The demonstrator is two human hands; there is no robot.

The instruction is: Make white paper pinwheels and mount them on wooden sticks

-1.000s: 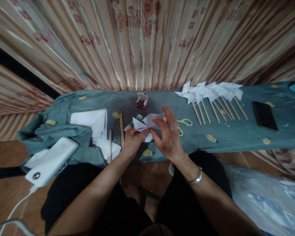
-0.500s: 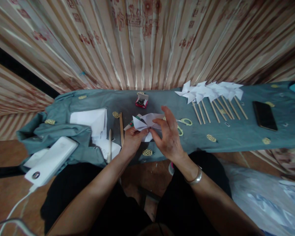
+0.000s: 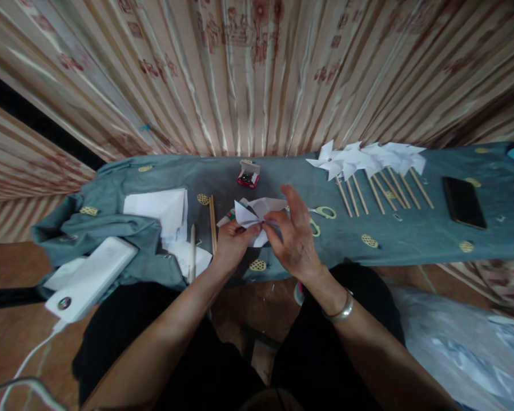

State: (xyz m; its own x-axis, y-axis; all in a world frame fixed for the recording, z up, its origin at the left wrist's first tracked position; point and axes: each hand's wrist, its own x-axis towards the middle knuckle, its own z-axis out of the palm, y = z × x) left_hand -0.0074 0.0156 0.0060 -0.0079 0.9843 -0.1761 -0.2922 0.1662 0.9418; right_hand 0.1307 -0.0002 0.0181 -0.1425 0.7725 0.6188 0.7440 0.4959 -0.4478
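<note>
A white paper pinwheel (image 3: 269,205), its points partly folded inward, is held above the cloth between both hands. My left hand (image 3: 232,242) pinches its near left side, thumb toward the middle. My right hand (image 3: 295,242) has thumb and index finger closed at the pinwheel's centre, with other fingers raised. Whether a pin sits between those fingertips is too small to tell. Behind the paper lie scissors (image 3: 325,212) with pale green handles, partly hidden. A small open red box (image 3: 248,176) with dark metallic bits inside stands farther back.
Finished pinwheels (image 3: 368,160) on wooden sticks lie in a row at right, near a black phone (image 3: 463,202). Left are two wooden sticks (image 3: 213,224), a white pen (image 3: 192,251), stacked paper (image 3: 158,208) and a white power bank (image 3: 92,279) with a cable. A patterned curtain (image 3: 248,85) hangs behind.
The right index finger has bent in closer to the thumb at the pinwheel's centre. The left hand keeps its hold, and the whole view has shifted slightly.
</note>
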